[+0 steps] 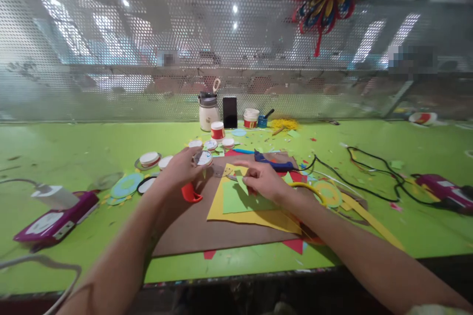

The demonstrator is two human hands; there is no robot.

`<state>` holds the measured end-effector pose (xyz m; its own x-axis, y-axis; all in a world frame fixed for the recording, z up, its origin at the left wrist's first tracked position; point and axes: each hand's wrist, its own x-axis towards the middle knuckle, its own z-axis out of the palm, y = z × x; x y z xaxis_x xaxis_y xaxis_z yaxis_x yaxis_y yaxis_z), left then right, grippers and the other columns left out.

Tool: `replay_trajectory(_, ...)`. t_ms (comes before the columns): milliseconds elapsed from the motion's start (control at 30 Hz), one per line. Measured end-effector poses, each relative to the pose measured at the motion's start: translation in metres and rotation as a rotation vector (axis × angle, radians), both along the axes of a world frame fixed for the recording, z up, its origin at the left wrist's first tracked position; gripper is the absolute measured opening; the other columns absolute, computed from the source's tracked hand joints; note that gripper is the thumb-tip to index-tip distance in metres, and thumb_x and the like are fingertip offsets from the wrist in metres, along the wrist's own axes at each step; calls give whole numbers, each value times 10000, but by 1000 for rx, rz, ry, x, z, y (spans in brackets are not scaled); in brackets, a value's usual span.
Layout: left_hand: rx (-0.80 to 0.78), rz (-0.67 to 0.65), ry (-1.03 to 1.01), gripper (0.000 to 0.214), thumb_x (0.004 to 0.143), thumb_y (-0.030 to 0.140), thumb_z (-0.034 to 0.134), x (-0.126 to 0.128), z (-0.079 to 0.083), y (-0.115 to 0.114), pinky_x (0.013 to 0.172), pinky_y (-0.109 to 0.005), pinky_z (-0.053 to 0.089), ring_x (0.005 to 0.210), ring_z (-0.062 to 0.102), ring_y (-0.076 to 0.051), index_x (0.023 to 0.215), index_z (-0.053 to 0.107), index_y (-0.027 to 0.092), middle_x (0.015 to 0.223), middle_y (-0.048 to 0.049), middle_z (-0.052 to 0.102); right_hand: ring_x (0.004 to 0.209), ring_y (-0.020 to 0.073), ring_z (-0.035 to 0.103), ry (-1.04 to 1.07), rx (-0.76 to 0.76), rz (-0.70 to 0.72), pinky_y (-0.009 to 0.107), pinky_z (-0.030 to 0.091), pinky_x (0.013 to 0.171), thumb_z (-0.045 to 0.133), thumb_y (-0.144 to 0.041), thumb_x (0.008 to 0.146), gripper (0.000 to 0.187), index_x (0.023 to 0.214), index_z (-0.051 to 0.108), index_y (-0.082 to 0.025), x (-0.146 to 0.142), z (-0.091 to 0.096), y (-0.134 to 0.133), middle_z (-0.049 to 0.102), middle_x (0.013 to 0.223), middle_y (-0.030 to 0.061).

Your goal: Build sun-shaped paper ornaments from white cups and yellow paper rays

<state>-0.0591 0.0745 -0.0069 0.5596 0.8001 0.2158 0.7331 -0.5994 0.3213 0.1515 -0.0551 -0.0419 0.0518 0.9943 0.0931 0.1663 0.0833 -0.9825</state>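
Observation:
My left hand [180, 168] curves its fingers and thumb around a small round white lid [203, 158] with a clear-looking rim. Below that hand, a curved orange-red piece [191, 194] lies on the brown board [185, 236]; its kind is unclear. My right hand [263, 181] pinches a small green paper piece [241, 183], its index finger stretched leftward. Beneath it lie a green sheet [236, 203] and a larger yellow sheet [218, 209]. Just beyond my right hand rests a blue glue gun [273, 163] with a black cord.
Tubs [218, 131], lids [149, 158], a white jug [209, 114] and a phone [229, 112] stand ahead. Purple power strips lie left [57, 219] and right [445, 192], with a looping black cable [380, 197]. Yellow paper flowers [327, 194] and scraps lie on the right.

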Motion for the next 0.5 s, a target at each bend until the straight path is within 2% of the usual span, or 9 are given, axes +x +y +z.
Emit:
replay_trajectory(33,12,-21,-23,572,803,450,535,4,3,-6,763,-362,502,825,671,-260,1282,549,138,1114,-144,649,378,82,505,-1,5,-47,188,394,437,549,-77,695,406,1055,717,-159,2,1,2,551,426,-81)
replay_trajectory(100,44,-66,-69,547,809,432,541,13,7,-18,787,-355,507,854,665,-249,1281,548,156,1129,-126,631,421,97,546,19,18,-120,205,436,480,560,-107,700,235,834,752,-131,7,4,6,593,451,-37)
replay_trajectory(200,91,-149,-124,520,808,396,567,25,12,-39,888,-350,485,1032,617,-263,1277,545,172,1207,-122,591,527,136,625,82,58,-170,246,504,569,597,-208,735,157,755,735,-135,10,10,7,656,549,4)
replay_trajectory(267,109,-217,-182,479,825,389,568,31,12,-51,920,-368,477,1059,603,-265,1260,551,191,1212,-120,587,563,153,642,114,85,-177,270,521,596,639,-322,754,206,729,727,-138,9,14,5,668,588,20)
replay_trajectory(367,84,-332,-282,436,839,357,570,36,9,-62,878,-369,511,1072,594,-260,1251,543,213,1223,-132,559,564,157,634,147,102,-163,285,522,589,695,-474,723,338,716,725,-137,6,18,2,666,611,25)
replay_trajectory(500,58,-366,-346,417,845,312,573,39,6,-70,855,-381,524,1071,587,-261,1250,549,218,1218,-138,546,529,124,582,212,81,-135,270,507,569,754,-523,653,401,742,728,-132,3,17,0,648,590,7)
